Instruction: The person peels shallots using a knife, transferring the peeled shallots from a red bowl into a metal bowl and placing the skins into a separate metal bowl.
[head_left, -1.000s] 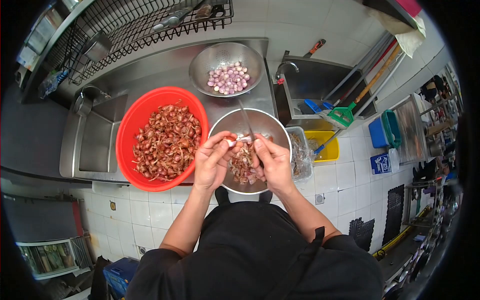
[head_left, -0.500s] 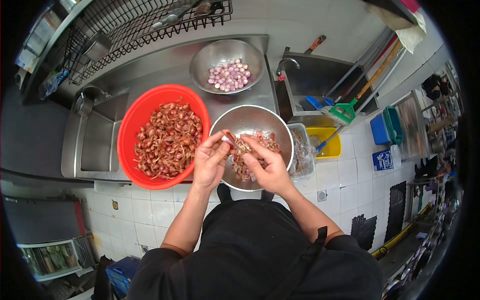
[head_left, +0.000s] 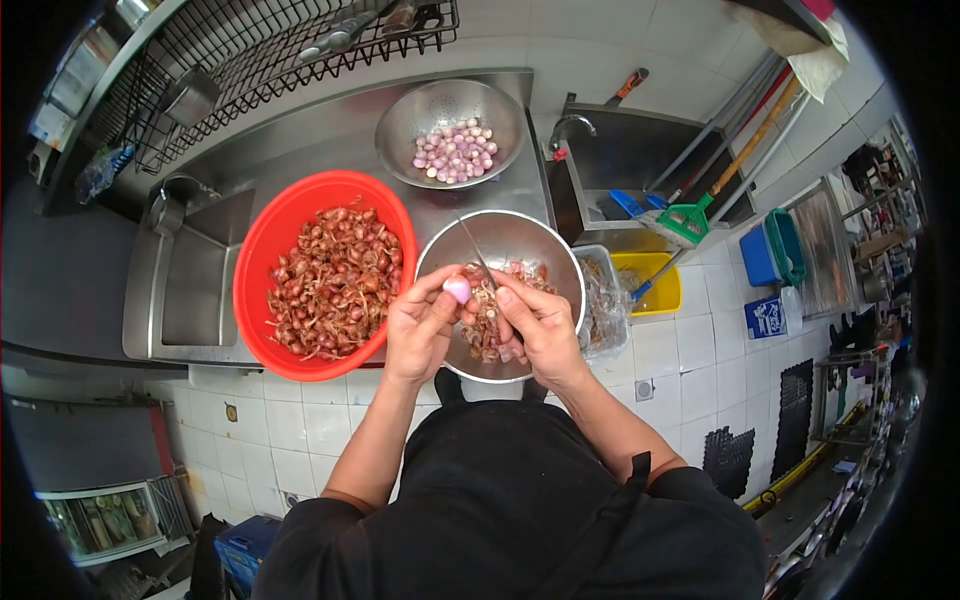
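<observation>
At left, I view from afar a red basin (head_left: pixel 252 240) heaped with unpeeled shallots (head_left: pixel 335 285), much the larger share of the supply and all in their brown skins. Beside it, my left hand (head_left: pixel 413 328) pinches one pale, pinkish shallot (head_left: pixel 457 290) between thumb and fingers, its smooth surface mostly bare. Beyond, a steel colander (head_left: pixel 403 122) on the worktop (head_left: pixel 435 205) holds the finished share, a modest cluster of peeled shallots (head_left: pixel 455 155). Under both hands, a steel bowl (head_left: pixel 440 240) collects loose skins and trimmings (head_left: pixel 485 345). My right hand (head_left: pixel 550 335) is closed around a knife (head_left: pixel 478 254), thumb and fingers gripping it near the handle, blade slanting up toward the colander; the lower fingers are partly hidden. Farther right, a clear plastic container (head_left: pixel 605 330) sits beside the bowl, near a yellow tub (head_left: pixel 660 300).
</observation>
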